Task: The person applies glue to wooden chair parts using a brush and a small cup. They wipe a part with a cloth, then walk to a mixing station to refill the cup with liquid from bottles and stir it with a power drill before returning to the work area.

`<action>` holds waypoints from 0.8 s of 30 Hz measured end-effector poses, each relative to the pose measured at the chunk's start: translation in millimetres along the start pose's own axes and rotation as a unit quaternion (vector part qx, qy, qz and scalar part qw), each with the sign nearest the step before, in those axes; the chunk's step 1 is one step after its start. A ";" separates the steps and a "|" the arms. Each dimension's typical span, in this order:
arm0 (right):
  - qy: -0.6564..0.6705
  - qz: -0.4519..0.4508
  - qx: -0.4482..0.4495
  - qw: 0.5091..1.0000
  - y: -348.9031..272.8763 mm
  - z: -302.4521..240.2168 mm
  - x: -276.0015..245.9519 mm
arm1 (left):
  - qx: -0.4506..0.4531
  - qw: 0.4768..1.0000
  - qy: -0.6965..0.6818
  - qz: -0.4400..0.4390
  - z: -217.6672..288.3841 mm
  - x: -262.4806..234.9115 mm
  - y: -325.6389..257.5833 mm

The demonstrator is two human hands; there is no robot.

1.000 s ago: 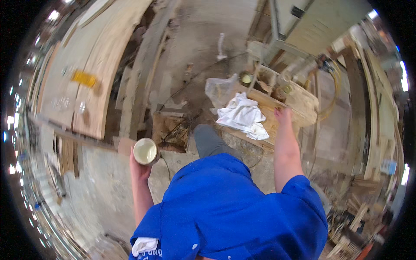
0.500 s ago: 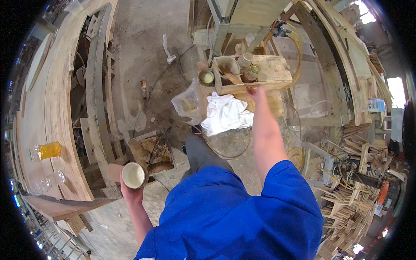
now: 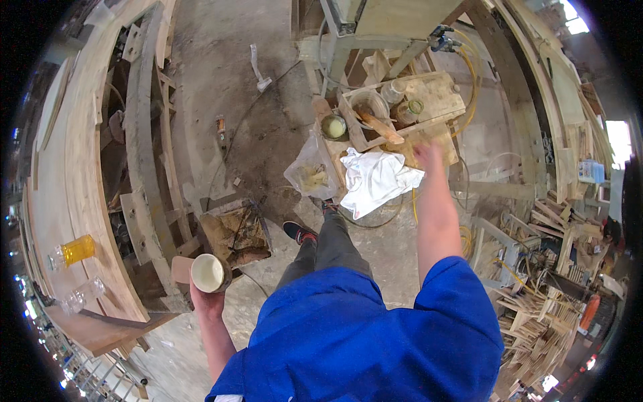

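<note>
My left hand (image 3: 206,300) holds a small round tub of pale cream paste (image 3: 208,273), its open mouth facing up, with a flat piece of brown card behind it. My right hand (image 3: 426,155) is stretched forward over a low wooden pallet (image 3: 439,94), just past a crumpled white cloth (image 3: 376,178); its fingers are blurred and seem empty. On the pallet stand a round bucket with a wooden stick (image 3: 374,115), a clear bottle (image 3: 394,90) and a jar (image 3: 410,109). I wear a blue top and dark trousers.
A clear plastic bag (image 3: 309,175) and a small open tin (image 3: 333,126) lie left of the cloth. A rusty metal box (image 3: 236,231) sits by my feet. Curved wooden planks (image 3: 74,167) with bottles run along the left. Yellow hose (image 3: 469,60), timber scraps and tools crowd the right.
The view has swung round, bringing the pallet and cloth closer ahead. My right hand has reached forward past the white cloth. The left hand keeps holding the tub.
</note>
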State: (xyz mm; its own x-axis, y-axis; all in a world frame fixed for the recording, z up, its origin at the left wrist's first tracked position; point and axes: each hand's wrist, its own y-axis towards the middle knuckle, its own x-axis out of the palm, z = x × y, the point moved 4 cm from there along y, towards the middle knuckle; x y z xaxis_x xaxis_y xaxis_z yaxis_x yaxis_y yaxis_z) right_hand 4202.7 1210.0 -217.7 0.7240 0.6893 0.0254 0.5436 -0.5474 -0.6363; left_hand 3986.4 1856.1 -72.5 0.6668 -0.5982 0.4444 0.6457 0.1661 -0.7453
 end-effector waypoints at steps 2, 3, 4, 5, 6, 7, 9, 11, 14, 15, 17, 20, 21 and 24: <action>0.086 0.062 -0.025 0.994 -10.7 17.3 -38.7 | -0.003 1.000 -0.012 -0.017 -1.6 -1.4 -4.7; -0.143 0.078 -0.107 0.981 -20.1 22.4 -58.9 | -0.008 1.000 -0.025 0.016 -2.5 0.3 -7.7; -0.045 0.124 -0.122 0.984 -49.8 52.0 -57.4 | 0.009 1.000 -0.003 -0.003 -0.6 3.6 -8.1; -0.187 0.139 -0.174 0.957 -62.9 56.5 -79.0 | 0.006 1.000 -0.023 -0.016 -4.9 0.9 -9.3; -0.331 0.096 -0.127 0.930 -78.1 76.6 -85.8 | 0.016 0.999 -0.031 -0.020 -6.5 -1.1 -12.3; -0.557 0.064 -0.117 0.820 -98.5 101.5 -83.9 | 0.025 0.999 -0.031 -0.022 -4.0 -1.1 -17.4; -0.747 -0.086 -0.143 0.643 -126.2 140.1 -79.3 | 0.028 0.997 -0.070 -0.004 -9.1 -20.6 -27.9; -0.709 -0.190 -0.026 0.679 -153.7 179.6 -41.2 | 0.029 0.997 -0.061 -0.022 -3.5 -27.0 -25.9; -0.631 -0.339 0.167 0.678 -204.9 219.2 -7.3 | 0.024 0.996 -0.075 -0.033 -1.6 -34.8 -28.3; -0.701 -0.439 -0.036 0.561 -203.3 216.8 13.6 | 0.019 0.995 -0.087 -0.047 -1.0 -31.5 -27.9; -0.646 -0.482 -0.174 0.566 -213.3 204.9 66.1 | 0.015 0.992 -0.089 -0.085 8.2 -14.5 -21.7; -0.534 -0.407 -0.130 0.729 -228.9 176.0 133.1 | 0.025 0.996 -0.029 -0.082 25.1 9.8 -12.7; -0.510 -0.397 -0.161 0.746 -225.0 169.0 148.7 | 0.022 0.995 -0.012 -0.095 30.5 13.4 -6.3; -0.421 -0.382 -0.228 0.790 -231.3 144.7 202.7 | 0.015 0.991 -0.027 -0.133 48.9 35.0 5.8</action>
State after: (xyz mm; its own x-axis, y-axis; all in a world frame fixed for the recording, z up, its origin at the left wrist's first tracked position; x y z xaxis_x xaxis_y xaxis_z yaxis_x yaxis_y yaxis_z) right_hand 4162.3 1544.9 -176.9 -0.3246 0.8678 -0.3763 0.9214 0.2001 -0.3332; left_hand 4031.7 1874.5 -36.9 0.4903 -0.5808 0.6498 0.8112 0.0316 -0.5838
